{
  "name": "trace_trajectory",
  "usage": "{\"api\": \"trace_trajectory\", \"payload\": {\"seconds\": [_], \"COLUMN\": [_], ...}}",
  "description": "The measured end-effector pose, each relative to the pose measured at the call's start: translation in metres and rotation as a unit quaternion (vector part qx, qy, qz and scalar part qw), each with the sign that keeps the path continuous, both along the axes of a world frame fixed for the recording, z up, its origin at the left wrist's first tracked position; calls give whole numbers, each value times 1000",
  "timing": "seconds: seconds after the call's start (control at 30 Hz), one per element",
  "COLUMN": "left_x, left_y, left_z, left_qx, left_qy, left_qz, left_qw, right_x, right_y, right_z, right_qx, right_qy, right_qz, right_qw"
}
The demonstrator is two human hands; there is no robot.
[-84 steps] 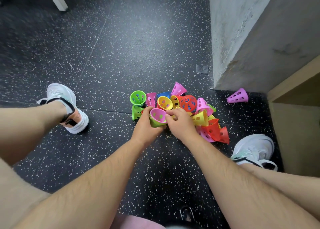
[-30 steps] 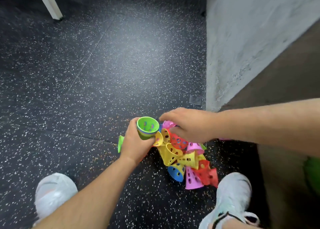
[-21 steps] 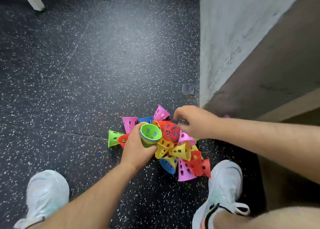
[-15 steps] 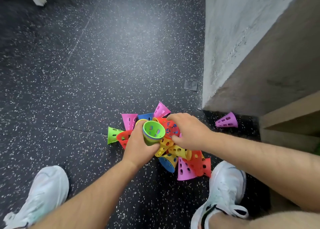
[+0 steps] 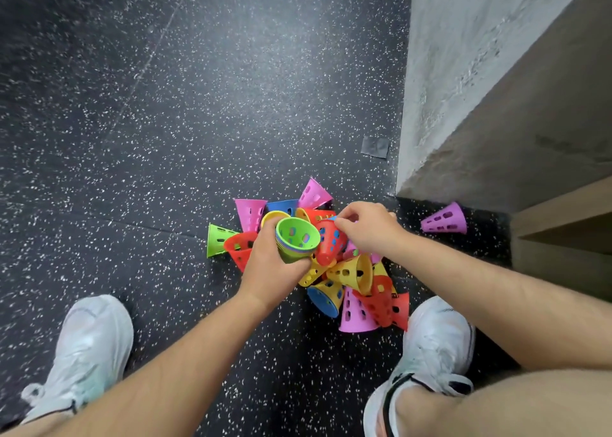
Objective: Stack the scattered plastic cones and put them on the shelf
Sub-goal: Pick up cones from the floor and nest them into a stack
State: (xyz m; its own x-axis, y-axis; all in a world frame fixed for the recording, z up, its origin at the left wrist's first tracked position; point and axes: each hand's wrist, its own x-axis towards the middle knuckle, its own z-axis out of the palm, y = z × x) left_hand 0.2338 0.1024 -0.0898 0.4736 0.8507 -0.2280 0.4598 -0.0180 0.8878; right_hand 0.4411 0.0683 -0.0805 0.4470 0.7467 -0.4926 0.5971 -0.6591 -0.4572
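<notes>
- Our left hand grips the green-topped stack; its lower cones are hidden.
- At three o'clock our right hand pinches a red cone, partly covering the pile.

Left hand gripping; right hand pinching

black speckled floor bears scattered cones, shoes.
</notes>
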Motion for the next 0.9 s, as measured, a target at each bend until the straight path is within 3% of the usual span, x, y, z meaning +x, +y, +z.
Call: {"api": "trace_trajectory", "payload": {"seconds": [0.17, 0.3, 0.5, 0.9], "left_x": [-4, -7, -12, -16], "left_y": [1, 2, -1, -6], "left_z": [-4, -4, -1, 3], "left_qx": [-13, -22, -32, -51], "left_qy": [-4, 2, 7, 41], "left_qz": [-2, -8, -11, -35], "left_qw": [1000, 1000, 999, 997], "right_x": [-8, -8, -15, -21], "right_y": [-1, -9, -19, -37], "right_z": [-2, 2, -1, 2], "right_qx": [27, 28, 98, 89], "right_qy": [26, -59, -6, 3], "right_qz": [0, 100, 85, 114], "right_qw": [999, 993, 991, 990]}}
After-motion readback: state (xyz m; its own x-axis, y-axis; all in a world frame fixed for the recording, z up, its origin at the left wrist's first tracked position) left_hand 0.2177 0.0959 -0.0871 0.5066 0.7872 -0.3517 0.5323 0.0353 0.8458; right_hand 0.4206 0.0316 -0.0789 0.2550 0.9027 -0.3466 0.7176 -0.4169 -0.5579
